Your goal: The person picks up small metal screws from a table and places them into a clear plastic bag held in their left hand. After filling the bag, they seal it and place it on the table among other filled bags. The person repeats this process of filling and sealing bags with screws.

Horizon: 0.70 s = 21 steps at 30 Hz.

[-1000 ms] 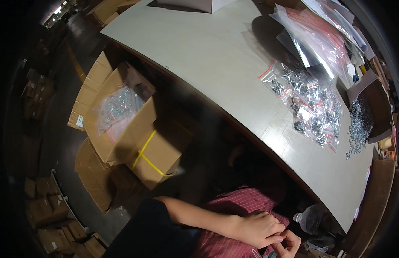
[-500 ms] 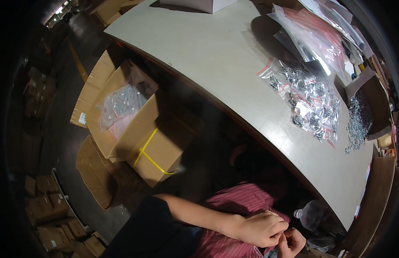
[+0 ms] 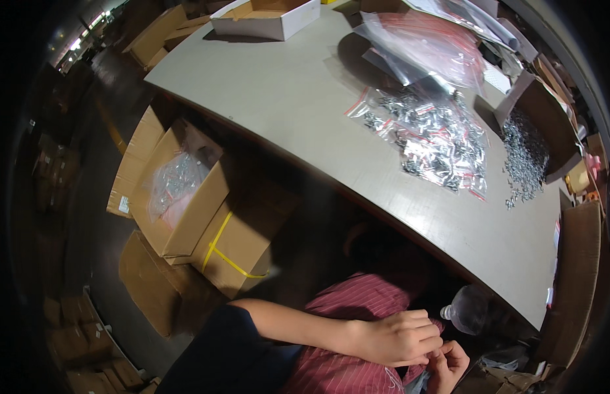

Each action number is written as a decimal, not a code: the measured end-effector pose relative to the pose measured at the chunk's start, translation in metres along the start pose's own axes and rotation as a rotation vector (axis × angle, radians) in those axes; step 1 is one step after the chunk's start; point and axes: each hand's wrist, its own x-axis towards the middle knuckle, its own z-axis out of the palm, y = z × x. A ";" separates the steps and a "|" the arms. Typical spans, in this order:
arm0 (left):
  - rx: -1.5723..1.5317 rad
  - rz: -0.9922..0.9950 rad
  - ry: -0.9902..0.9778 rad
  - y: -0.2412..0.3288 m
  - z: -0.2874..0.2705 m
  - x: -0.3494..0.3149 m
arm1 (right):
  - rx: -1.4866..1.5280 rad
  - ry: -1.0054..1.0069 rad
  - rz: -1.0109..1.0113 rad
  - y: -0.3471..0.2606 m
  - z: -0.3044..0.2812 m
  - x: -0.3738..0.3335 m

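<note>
Over my lap, which is covered in red striped cloth (image 3: 347, 312), both hands meet with their fingertips together. My left hand (image 3: 400, 338) is closed, its back facing up and its fingers curled toward the right. Beside it, my right hand (image 3: 451, 362) is closed in a pinch with bent fingers. Whatever lies between the fingertips is too small or hidden to make out. A pale bit of what looks like plastic (image 3: 418, 383) shows below the hands. Just beyond them lies a clear plastic bottle (image 3: 468, 311).
The grey table (image 3: 292, 111) bears zip bags of small metal parts (image 3: 443, 144), loose metal parts (image 3: 525, 157) spilling from a tipped box, stacked plastic bags (image 3: 423, 46) and a white box (image 3: 269, 20). An open carton (image 3: 200, 203) holding bags stands left, beside a yellow-strapped carton (image 3: 236, 253).
The view has shifted, so the table's things sit further left and more of the white box shows. My hands stay together at the fingertips, with the left fingers slightly more extended over the right.
</note>
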 end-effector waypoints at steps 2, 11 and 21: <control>-0.017 -0.069 -0.034 0.000 -0.006 0.003 | -0.206 0.115 -0.149 -0.011 0.005 -0.001; -0.263 -0.262 -0.238 0.005 -0.015 0.014 | -0.744 -0.082 -0.681 -0.063 0.001 -0.001; -0.111 -0.238 -0.265 0.012 -0.021 0.032 | -0.788 0.083 -0.744 -0.065 0.001 0.000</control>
